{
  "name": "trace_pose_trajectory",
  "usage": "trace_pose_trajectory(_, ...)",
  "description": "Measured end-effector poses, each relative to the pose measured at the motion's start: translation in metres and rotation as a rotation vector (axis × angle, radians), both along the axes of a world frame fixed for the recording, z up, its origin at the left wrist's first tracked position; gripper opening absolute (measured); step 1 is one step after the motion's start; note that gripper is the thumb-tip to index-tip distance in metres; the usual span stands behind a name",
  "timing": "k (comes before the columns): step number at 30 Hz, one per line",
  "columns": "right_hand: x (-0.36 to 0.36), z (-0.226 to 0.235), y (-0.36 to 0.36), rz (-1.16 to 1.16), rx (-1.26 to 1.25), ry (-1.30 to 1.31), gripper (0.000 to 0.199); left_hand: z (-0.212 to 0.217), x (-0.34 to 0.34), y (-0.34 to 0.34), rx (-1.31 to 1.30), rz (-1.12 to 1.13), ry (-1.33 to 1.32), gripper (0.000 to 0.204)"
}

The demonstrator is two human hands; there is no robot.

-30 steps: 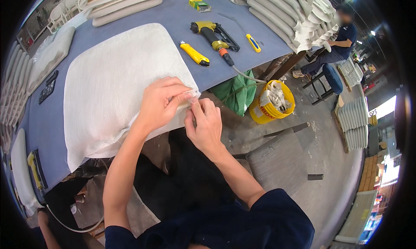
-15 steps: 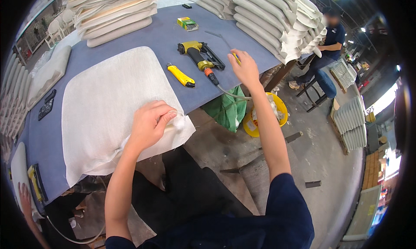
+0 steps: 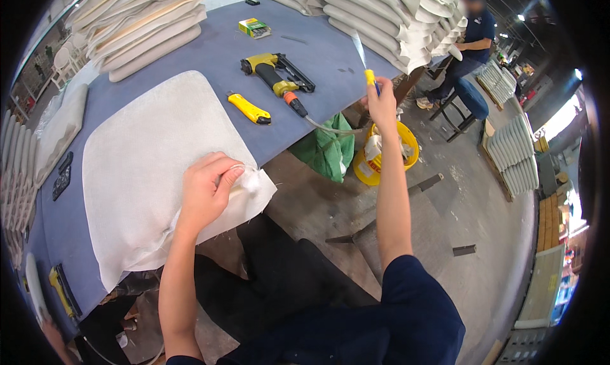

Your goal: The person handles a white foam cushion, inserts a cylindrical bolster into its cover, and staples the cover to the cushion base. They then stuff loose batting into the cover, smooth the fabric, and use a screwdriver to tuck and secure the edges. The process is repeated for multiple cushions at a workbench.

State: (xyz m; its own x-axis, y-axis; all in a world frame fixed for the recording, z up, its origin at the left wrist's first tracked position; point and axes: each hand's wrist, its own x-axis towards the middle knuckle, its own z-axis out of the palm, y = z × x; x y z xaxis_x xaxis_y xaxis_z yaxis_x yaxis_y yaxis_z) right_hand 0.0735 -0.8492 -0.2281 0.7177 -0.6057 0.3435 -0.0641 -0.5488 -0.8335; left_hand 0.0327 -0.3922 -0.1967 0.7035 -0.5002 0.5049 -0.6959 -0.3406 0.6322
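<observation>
A white fabric-covered seat cushion [image 3: 146, 161] lies on the blue-grey table [image 3: 210, 53]. My left hand [image 3: 206, 190] pinches the cushion's loose fabric corner at the table's near edge. My right hand [image 3: 380, 101] is raised off the table's right edge, closed on a yellow utility knife [image 3: 365, 63] with its blade pointing up. A yellow and black pneumatic stapler [image 3: 273, 75] with an orange hose fitting lies behind the cushion. Next to it rests a second yellow utility knife [image 3: 249, 109].
Stacks of white cushions [image 3: 143, 25] fill the back left, more cushions [image 3: 381, 15] the back right. A small green and yellow box [image 3: 254, 28] sits far back. A yellow bucket [image 3: 387, 158] and green cloth [image 3: 330, 152] are on the floor. A seated person [image 3: 467, 44] works beyond.
My right hand left the fabric corner, reached across the table to its right side, and now holds a yellow utility knife lifted up. My left hand stayed on the fabric corner.
</observation>
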Motion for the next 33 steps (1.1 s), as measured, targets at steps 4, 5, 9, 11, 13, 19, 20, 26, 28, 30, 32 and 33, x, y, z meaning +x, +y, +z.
trace_pose_trajectory(4,-0.041,-0.048,0.021,-0.072,0.943,-0.825,0.030,0.002,0.000,-0.012,0.004,-0.020,-0.009,0.011)
trace_pose_trajectory(5,-0.039,-0.046,0.013,-0.035,1.350,-0.835,0.026,0.002,0.001,-0.014,-0.011,-0.027,-0.013,0.010)
trace_pose_trajectory(9,-0.062,-0.063,0.007,0.600,1.800,-0.872,0.023,-0.002,0.002,-0.015,-0.059,-0.046,-0.027,0.011)
trace_pose_trajectory(11,-0.085,-0.046,0.063,0.492,1.588,-0.825,0.036,-0.002,0.006,-0.005,-0.044,-0.017,-0.042,0.013)
trace_pose_trajectory(13,-0.128,-0.033,0.133,0.349,1.232,-0.680,0.053,-0.001,0.003,-0.002,0.026,0.019,-0.028,0.015)
trace_pose_trajectory(19,-0.226,-0.066,0.241,0.436,0.932,-0.247,0.026,-0.004,0.005,-0.006,0.005,-0.009,0.059,0.019)
trace_pose_trajectory(20,-0.238,-0.072,0.253,0.477,0.940,-0.209,0.025,-0.007,0.006,-0.006,-0.015,-0.010,0.061,0.019)
trace_pose_trajectory(26,-0.295,-0.122,0.280,0.697,0.705,-0.038,0.016,-0.005,0.004,-0.009,0.005,-0.001,0.106,0.021)
trace_pose_trajectory(28,-0.291,-0.104,0.285,0.656,0.614,0.040,0.023,-0.005,0.005,-0.010,0.012,0.001,0.099,0.020)
trace_pose_trajectory(30,-0.290,-0.091,0.286,0.643,0.657,0.117,0.033,-0.006,0.004,-0.011,0.015,0.002,0.095,0.020)
trace_pose_trajectory(32,-0.288,-0.094,0.281,0.703,0.654,0.187,0.043,-0.005,0.004,-0.011,0.016,0.002,0.095,0.020)
trace_pose_trajectory(33,-0.286,-0.094,0.277,0.738,0.643,0.204,0.043,-0.004,0.004,-0.010,0.024,0.007,0.091,0.020)
